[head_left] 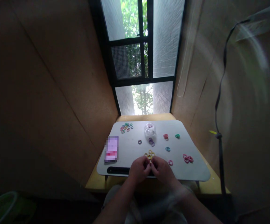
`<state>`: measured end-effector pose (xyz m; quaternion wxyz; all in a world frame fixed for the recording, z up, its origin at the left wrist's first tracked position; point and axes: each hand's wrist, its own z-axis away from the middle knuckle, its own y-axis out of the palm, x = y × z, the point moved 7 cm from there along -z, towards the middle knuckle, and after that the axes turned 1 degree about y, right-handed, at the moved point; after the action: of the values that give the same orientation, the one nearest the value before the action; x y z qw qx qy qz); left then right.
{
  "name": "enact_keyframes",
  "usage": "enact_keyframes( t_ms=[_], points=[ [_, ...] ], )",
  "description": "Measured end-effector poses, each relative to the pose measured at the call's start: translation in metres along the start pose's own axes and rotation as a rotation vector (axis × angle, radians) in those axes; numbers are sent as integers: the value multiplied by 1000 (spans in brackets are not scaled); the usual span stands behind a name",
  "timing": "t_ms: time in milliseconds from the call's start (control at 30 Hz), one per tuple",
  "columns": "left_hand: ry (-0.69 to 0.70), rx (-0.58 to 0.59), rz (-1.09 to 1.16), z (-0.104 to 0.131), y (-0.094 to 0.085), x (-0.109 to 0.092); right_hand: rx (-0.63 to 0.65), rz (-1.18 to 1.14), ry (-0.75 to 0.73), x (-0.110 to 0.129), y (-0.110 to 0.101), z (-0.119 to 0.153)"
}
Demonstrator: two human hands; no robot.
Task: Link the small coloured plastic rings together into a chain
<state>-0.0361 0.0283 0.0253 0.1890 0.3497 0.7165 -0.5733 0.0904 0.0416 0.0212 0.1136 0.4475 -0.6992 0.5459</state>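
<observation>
My left hand (pixel 139 169) and my right hand (pixel 162 169) meet at the front middle of a white lap table. Both are closed, with thumbs and fingertips pinched together. Whatever is between the fingertips is too small and covered to make out. Just beyond them lies a group of yellow hair ties (pixel 150 153), small ring-shaped bands. A pink hair tie (pixel 170 162) rests to the right of my right hand. Further back are purple hair ties (pixel 151 142), a single dark grey one (pixel 139 142) and a blue cluster (pixel 167 149).
On the white tabletop (pixel 125 149) stand a clear round container (pixel 150 131) and a phone (pixel 112 148) at left. A mixed pile of hair ties (pixel 126 127) lies back left. Red (pixel 166 136), green (pixel 177 136) and dark pink clusters (pixel 188 158) sit right. A black slot (pixel 118 170) runs along the front.
</observation>
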Motion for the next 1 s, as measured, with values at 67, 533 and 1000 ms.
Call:
enact_keyframes(
  t_ms=[67,533,1000],
  points=[
    [-5,-3,0,0,0,0,-2,-1,-6,0,0,0],
    [-8,-20,37,-1,0,4,-18,-22,4,-4,3,1],
    [-20,-39,60,-1,0,5,-19,-15,2,-4,2,0]
  ],
)
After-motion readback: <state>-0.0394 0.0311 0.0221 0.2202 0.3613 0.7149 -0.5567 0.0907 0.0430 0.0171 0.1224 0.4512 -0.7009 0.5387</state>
